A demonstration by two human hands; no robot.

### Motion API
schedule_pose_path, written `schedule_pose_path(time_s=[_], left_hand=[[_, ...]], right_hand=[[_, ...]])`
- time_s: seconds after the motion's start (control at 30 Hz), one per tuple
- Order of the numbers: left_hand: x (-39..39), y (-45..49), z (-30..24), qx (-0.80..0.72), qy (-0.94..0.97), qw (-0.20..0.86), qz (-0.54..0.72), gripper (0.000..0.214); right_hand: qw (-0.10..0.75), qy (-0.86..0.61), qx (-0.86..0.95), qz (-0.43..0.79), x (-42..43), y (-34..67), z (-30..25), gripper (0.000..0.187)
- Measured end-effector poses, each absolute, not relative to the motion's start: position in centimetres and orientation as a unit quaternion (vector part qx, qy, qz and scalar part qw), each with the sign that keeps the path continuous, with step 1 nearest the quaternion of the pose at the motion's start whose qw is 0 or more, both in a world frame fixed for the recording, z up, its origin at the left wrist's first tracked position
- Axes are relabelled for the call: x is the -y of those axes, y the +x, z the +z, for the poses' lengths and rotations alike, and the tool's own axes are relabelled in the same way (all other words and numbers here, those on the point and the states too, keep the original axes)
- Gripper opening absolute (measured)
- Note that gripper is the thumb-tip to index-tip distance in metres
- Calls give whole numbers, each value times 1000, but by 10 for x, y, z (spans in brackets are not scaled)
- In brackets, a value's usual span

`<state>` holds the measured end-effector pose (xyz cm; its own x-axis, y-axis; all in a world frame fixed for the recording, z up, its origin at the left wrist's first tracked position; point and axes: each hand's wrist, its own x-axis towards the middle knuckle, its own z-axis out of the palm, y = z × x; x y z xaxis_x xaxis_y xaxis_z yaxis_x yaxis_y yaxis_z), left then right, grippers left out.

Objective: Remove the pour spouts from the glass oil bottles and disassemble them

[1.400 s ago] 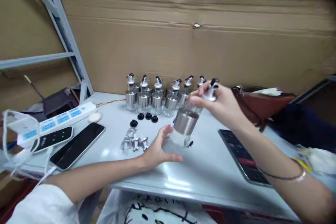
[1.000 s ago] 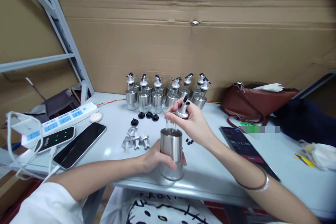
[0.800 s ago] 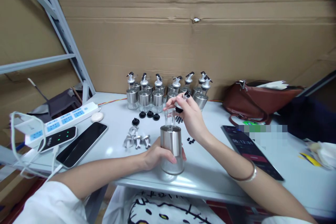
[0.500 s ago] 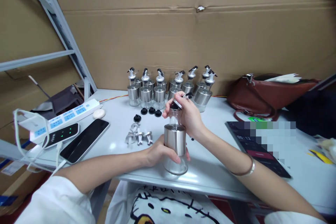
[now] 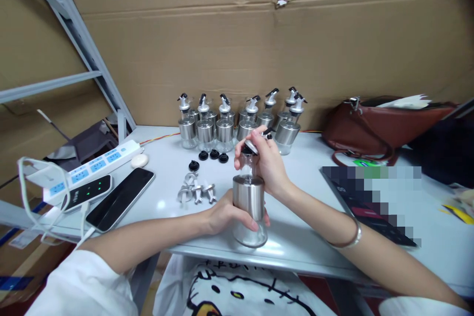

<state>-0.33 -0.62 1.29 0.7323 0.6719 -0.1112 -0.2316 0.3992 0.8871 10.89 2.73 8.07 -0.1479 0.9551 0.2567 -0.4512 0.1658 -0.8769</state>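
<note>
My left hand [image 5: 231, 213] is gripping bottle [image 5: 249, 198] around lower half; bottle is standing upright, near edge of table [image 5: 296, 242]. My right hand [image 5: 270, 163], nearer top, is pinching spout [image 5: 251, 146], leaning over neck; whether seated, I'm not telling surely.

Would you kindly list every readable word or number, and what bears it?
"00": flat, dark-screened device; its other text is unreadable.
Too small: white marks on black device with green lights.
Too blurred: any print on white paper label, lower left.
Too blurred: black lettering on white cloth.
</note>
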Motion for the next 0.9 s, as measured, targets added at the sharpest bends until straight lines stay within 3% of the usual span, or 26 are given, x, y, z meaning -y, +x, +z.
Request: schedule_pose_path(time_s=[0.53, 0.9], left_hand=[[7, -7, 19, -215, 542, 786, 208, 36], [10, -6, 11, -251, 514, 760, 308, 31]], right_hand=[[582, -287, 493, 580, -25, 114, 91, 43], [515, -279, 457, 669, -21, 113, 86, 31]])
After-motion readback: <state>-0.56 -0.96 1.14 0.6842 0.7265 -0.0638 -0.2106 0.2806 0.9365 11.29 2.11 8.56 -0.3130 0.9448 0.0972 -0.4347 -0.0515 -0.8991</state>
